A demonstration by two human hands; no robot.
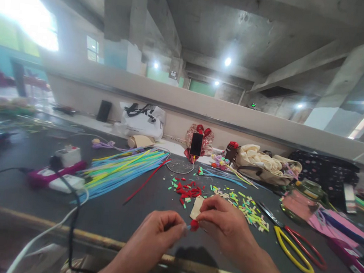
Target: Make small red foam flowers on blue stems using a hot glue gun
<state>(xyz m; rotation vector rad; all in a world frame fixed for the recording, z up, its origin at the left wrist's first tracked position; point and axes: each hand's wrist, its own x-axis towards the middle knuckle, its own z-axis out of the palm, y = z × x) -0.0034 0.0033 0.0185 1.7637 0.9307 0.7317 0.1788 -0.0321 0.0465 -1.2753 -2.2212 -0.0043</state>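
My left hand (162,232) is closed in a pinch on the end of a short light blue stem (188,227). At the tip of that stem sits a small red fuzzy piece (194,225), held between the thumb and fingers of my right hand (224,221). Both hands are just above the near part of the dark table. A cream-coloured square (196,207) lies right behind the fingertips, partly covered by my right hand. Beyond it are loose red cut pieces (190,190), and yellow and green cut bits (252,210) spread to the right.
Blue, yellow and green fuzzy stems (128,170) lie in a bundle at left, near a purple power strip (60,174) with cables. Scissors (296,246) with yellow and red handles are at right, by a glass jar (304,198). A phone (196,144) stands at the back.
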